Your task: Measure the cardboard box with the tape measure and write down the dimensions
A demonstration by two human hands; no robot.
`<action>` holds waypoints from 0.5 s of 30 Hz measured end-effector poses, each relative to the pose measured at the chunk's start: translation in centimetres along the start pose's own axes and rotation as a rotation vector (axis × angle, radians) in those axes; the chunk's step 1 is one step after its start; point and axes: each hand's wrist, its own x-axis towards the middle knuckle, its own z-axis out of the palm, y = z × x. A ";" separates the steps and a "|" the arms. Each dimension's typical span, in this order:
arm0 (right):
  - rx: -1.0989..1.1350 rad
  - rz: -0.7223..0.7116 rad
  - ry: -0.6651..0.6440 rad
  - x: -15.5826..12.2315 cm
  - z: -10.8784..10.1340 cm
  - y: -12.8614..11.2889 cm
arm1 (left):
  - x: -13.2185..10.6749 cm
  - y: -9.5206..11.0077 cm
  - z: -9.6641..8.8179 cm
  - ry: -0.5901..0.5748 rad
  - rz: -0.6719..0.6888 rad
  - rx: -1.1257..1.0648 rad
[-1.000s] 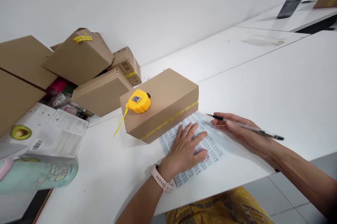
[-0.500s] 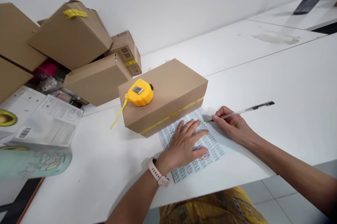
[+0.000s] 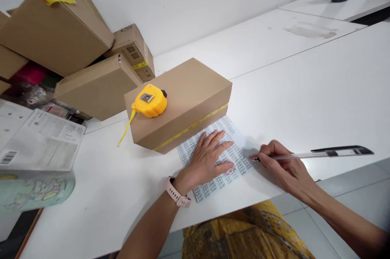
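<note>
The left hand (image 3: 207, 160), a pink band (image 3: 177, 193) at its wrist, lies flat with fingers spread on a sheet of paper (image 3: 213, 188) covered in rows of small writing, with a round red stamp near the thumb. The right hand (image 3: 282, 165) pinches a pen (image 3: 323, 154), its point at the sheet's right edge; whether it touches the paper is hard to tell. The sheet rests on the white counter (image 3: 115, 198), just in front of a cardboard box (image 3: 195, 92). On that box sits a yellow tape measure (image 3: 151, 102), its strap hanging over the left edge. More boxes (image 3: 97, 84) are piled further left
</note>
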 end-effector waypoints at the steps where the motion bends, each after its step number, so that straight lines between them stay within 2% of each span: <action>1: 0.004 0.007 -0.003 -0.6 -0.1 0.3 | 0.0 0.0 0.0 0.000 -0.003 0.000; 6: -0.005 0.000 -0.065 -1.4 -0.5 0.9 | 0.3 -0.2 -0.2 -0.017 -0.016 0.003; 9: 0.001 -0.027 -0.046 -1.1 -0.3 0.6 | 0.2 0.3 -0.6 -0.019 -0.024 0.038; 12: 0.016 -0.031 0.018 -0.8 0.0 0.2 | -1.2 2.5 -0.6 0.025 -0.064 0.088; 15: 0.032 -0.060 0.042 -0.7 0.3 -0.1 | -3.9 6.2 0.6 0.064 -0.024 0.055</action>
